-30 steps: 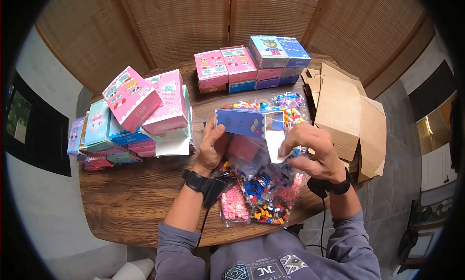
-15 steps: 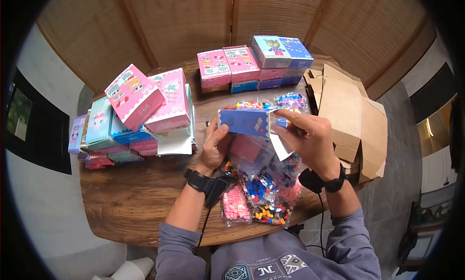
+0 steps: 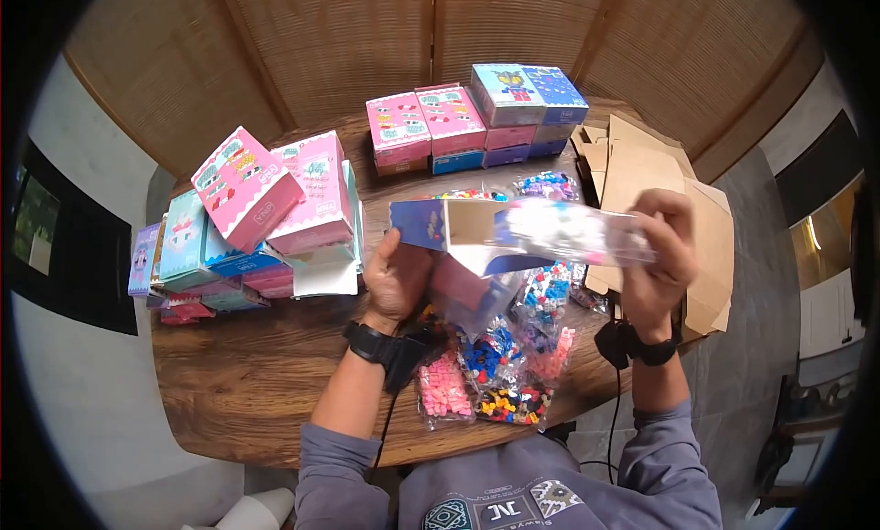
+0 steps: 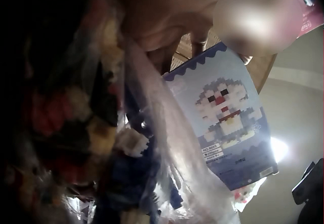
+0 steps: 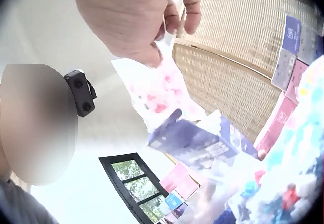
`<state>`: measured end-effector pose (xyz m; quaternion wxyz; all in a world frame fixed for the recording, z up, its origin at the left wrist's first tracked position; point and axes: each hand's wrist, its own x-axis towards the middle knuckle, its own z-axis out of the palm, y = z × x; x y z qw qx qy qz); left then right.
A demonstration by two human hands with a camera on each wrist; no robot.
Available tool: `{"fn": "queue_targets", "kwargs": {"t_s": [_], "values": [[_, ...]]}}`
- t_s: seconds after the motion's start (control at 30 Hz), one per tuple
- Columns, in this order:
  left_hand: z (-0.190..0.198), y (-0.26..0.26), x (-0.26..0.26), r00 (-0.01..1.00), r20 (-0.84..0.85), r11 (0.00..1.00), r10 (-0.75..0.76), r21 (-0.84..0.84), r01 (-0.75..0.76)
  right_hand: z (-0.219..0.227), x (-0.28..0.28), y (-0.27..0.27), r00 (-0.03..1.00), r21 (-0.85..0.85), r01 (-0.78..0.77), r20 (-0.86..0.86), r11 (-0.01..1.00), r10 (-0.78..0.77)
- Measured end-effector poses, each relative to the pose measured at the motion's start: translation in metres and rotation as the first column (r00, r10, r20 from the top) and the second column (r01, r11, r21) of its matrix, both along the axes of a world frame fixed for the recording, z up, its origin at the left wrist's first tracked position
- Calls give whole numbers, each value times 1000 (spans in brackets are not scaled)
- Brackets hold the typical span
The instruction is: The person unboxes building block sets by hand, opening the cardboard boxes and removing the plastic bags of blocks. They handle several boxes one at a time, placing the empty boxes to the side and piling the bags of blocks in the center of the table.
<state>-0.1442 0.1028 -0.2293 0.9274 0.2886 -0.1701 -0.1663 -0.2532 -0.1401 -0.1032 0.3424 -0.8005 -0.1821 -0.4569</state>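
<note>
My left hand grips a blue box, its open end facing right; the left wrist view shows a blocky white figure printed on the box. With thumb and fingers my right hand pinches the end of a clear bag of white and pink pieces, blurred and level with the box mouth. In the right wrist view that bag hangs from the right hand beside the box. Below the hands lie bags of blue and pink pieces.
Pink and teal boxes are piled at the left of the wooden table. More boxes stand stacked at the back. Flattened brown cardboard lies at the right, and a folding screen is behind the table.
My right hand has moved from the box's opening out to the right, with the bag of white and pink pieces now in its fingers. The box has shifted slightly left and turned its opening more into view.
</note>
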Motion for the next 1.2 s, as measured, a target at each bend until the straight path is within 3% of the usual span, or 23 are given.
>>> {"fn": "queue_targets", "kwargs": {"t_s": [0.03, 0.07, 0.13, 0.17, 0.2, 0.27, 0.4, 0.63, 0.7, 0.8, 0.93, 1.03, 1.2], "values": [[1, 0, 0, 999, 11, 999, 36, 8, -36, 0, -4, -5, 997, 17, 13, 81, 1000, -15], [0, 1, 1, 998, -57, 998, -21, -62, 17, 0, -5, -9, 992, 41, 38, 120, 998, -42], [-5, 7, 3, 998, -59, 1000, -13, 6, 13, -2, -9, -15, 975, 91, 86, 197, 992, -103], [-7, 9, 4, 998, -60, 999, -10, 41, 13, -4, -11, -18, 980, 39, 108, 161, 993, -113], [-10, 9, 7, 988, -25, 979, -152, -140, 147, -7, -15, -21, 984, -12, 128, 126, 992, -125], [-10, 9, 7, 986, -60, 979, -158, -139, 149, -9, -20, -19, 989, -174, 145, 39, 974, -141], [-7, 8, 6, 984, -54, 975, -167, -159, 157, -15, -20, -16, 965, -334, -152, -253, 930, 68], [-20, 10, 12, 992, -110, 998, -60, -7, 60, -5, -19, -10, 871, -297, -311, -468, 903, 147], [-14, 7, 9, 991, -132, 999, -36, 15, 38, 3, -17, -8, 886, -283, -306, -435, 909, 163], [-13, 9, 7, 985, -105, 985, -140, -120, 127, 13, -13, 3, 883, -230, -325, -422, 917, 207], [-5, 2, 3, 996, -63, 996, 66, 56, -62, 18, -2, 35, 848, -189, -384, -460, 904, 264], [-1, 5, 0, 998, -45, 999, -40, -1, 40, 11, 6, 45, 851, -215, -386, -457, 897, 257], [-2, 4, 0, 998, -40, 999, -43, -10, 43, 0, 19, 51, 951, -305, -244, -261, 921, 165]]}}
